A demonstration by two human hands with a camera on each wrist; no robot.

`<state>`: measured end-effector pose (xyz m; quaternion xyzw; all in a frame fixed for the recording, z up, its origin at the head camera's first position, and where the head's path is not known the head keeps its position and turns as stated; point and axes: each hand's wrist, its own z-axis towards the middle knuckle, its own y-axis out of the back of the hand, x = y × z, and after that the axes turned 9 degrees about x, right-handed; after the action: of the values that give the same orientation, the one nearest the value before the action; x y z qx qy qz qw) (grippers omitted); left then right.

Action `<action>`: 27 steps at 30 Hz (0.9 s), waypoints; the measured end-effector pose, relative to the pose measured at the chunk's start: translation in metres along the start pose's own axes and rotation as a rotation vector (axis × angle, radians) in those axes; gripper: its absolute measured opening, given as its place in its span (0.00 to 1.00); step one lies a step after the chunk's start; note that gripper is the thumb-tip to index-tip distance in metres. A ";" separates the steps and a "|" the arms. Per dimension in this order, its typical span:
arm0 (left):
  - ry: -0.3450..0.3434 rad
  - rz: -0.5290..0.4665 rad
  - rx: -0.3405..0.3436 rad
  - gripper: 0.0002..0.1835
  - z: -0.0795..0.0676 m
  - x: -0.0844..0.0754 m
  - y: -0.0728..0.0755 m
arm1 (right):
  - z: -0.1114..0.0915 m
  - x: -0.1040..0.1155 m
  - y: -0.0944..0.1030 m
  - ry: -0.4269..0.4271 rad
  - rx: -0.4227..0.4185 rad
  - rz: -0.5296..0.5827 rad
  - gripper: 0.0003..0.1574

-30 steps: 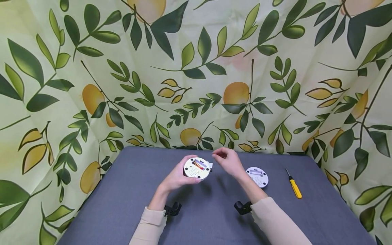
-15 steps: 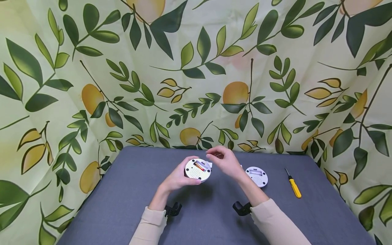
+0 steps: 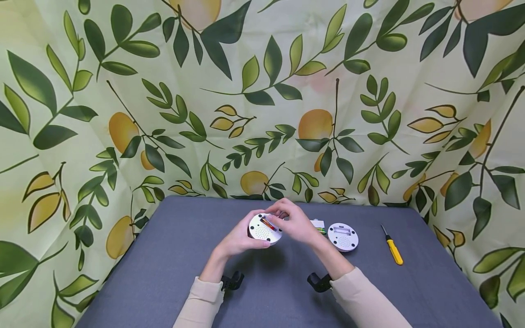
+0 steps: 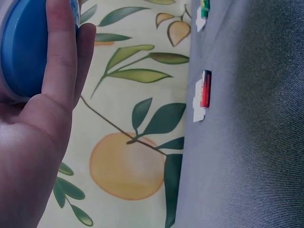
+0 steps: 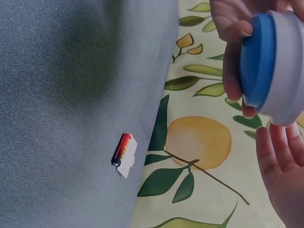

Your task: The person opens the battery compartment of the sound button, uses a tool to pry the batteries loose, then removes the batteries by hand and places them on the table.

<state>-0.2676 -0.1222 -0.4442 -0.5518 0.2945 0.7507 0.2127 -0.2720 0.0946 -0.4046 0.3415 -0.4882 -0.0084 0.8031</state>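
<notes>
A round puck-shaped device (image 3: 262,232), white with a blue face, is held up above the table by my left hand (image 3: 238,237). Its white back faces me, with small holes, dark feet and an uncovered battery compartment holding a red battery (image 3: 268,223). In the left wrist view, left fingers lie along the blue face (image 4: 23,52). My right hand (image 3: 295,223) is at the device's right edge, thumb over the compartment's end. The right wrist view shows its fingers (image 5: 268,147) extended to the white rim; the thumb's contact is hidden there.
On the table (image 3: 184,264) behind the device lies a loose red battery (image 5: 121,149) against a white cover piece (image 5: 127,164). Right of the hands are a green battery with another white piece (image 3: 319,224), a second white device (image 3: 342,237) and a yellow-handled screwdriver (image 3: 392,246).
My right hand has moved left and down from beside the device onto its right edge. The green battery and white piece have come into view behind it. The left hand has barely moved.
</notes>
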 end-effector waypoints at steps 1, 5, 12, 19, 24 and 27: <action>0.003 -0.001 0.001 0.44 0.000 0.000 0.000 | 0.000 0.000 -0.001 0.007 0.005 -0.005 0.13; 0.010 0.001 0.006 0.43 -0.001 0.001 0.001 | 0.001 -0.001 -0.005 0.022 0.034 -0.029 0.13; 0.001 -0.002 0.017 0.42 -0.001 0.002 0.001 | 0.001 -0.002 -0.007 0.041 0.077 -0.096 0.13; 0.011 0.019 0.010 0.42 -0.001 -0.001 0.000 | 0.001 0.001 -0.006 0.028 0.055 -0.113 0.11; 0.013 0.027 0.010 0.42 -0.001 0.000 0.000 | -0.001 0.001 -0.004 0.018 0.020 -0.089 0.10; 0.018 0.028 0.008 0.42 -0.001 0.001 -0.001 | -0.003 0.000 -0.003 0.005 0.003 -0.056 0.10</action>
<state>-0.2668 -0.1225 -0.4452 -0.5536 0.3072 0.7473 0.2019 -0.2689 0.0943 -0.4071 0.3561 -0.4763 -0.0292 0.8034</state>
